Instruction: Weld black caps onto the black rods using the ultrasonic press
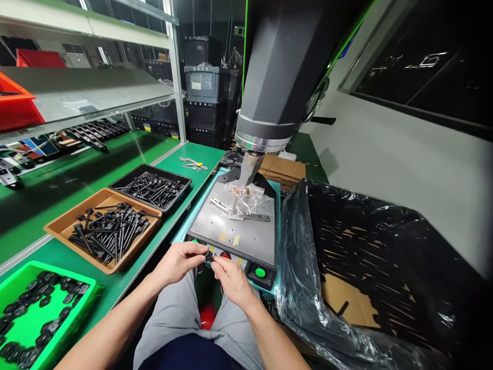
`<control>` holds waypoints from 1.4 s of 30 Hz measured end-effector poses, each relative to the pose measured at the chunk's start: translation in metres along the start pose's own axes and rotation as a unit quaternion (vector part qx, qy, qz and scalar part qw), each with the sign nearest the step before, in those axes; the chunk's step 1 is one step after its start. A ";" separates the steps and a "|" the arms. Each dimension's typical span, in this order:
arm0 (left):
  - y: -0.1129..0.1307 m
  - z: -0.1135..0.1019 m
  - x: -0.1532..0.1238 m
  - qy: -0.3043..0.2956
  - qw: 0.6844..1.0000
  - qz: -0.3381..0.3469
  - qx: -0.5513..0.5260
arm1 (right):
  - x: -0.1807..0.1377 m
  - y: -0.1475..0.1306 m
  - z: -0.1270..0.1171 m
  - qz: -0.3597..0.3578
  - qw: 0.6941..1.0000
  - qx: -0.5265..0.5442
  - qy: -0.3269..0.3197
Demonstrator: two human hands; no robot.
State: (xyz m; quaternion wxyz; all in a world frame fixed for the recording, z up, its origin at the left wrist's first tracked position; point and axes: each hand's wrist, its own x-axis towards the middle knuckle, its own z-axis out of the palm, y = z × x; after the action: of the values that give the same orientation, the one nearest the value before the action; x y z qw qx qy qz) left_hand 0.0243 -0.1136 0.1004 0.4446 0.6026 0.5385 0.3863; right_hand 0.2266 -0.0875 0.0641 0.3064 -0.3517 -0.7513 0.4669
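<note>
Close in front of my lap, my left hand [180, 264] pinches a small black part [208, 256] between thumb and fingers. My right hand [232, 279] pinches at the same part from the other side; the fingers cover most of it, so its exact kind is hidden. Just beyond the hands stands a machine with a grey metal plate [200, 222]. A metal fixture [250, 218] under clear plastic film sits on that plate, below the machine's tapered metal tip [249, 168]. A green button [260, 272] and a red button [225, 255] are on the machine's front.
To the left, a green tray [92, 293] holds black ring-like pieces. A brown tray [50, 226] and a black tray [111, 184] hold black rod-shaped parts. Pliers [192, 163] lie farther back. At right stands a plastic-lined box [296, 257] with black parts and cardboard inside.
</note>
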 end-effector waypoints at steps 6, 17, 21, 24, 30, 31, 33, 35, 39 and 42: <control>-0.001 0.005 0.003 -0.033 0.999 -0.015 -0.035 | -0.001 0.017 -0.003 0.094 0.976 0.175 -0.089; -0.005 0.021 0.007 0.035 0.993 -0.061 -0.097 | -0.012 0.014 0.008 -0.006 0.996 -0.059 0.061; -0.005 0.025 0.005 0.039 0.993 -0.068 -0.092 | -0.016 0.020 0.013 -0.019 0.995 -0.065 0.075; -0.010 0.029 0.004 0.055 0.984 -0.076 -0.149 | -0.017 0.024 0.014 -0.015 0.997 -0.025 0.076; -0.020 0.034 0.003 0.044 0.977 -0.063 -0.199 | -0.018 0.031 0.009 0.184 0.940 0.271 -0.101; -0.021 0.035 0.002 0.042 0.977 -0.063 -0.198 | -0.018 0.032 0.009 0.201 0.929 0.290 -0.111; -0.021 0.037 0.001 0.039 0.978 -0.066 -0.193 | -0.019 0.035 0.010 0.195 0.939 0.266 -0.094; -0.020 0.040 0.000 0.040 0.980 -0.068 -0.182 | -0.021 0.037 0.012 0.162 0.966 0.198 -0.049; -0.024 0.054 -0.002 0.074 0.984 -0.069 -0.148 | -0.024 0.041 0.018 0.143 0.979 0.142 0.023; -0.030 0.066 -0.002 0.084 0.987 -0.054 -0.125 | -0.025 0.045 0.022 0.185 0.958 0.221 0.003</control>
State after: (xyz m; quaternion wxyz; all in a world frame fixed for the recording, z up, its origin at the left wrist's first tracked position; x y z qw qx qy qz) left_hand 0.0769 -0.1230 0.0519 0.4898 0.4777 0.5532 0.4753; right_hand 0.2340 -0.1044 0.0112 0.2868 -0.4096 -0.5505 0.6685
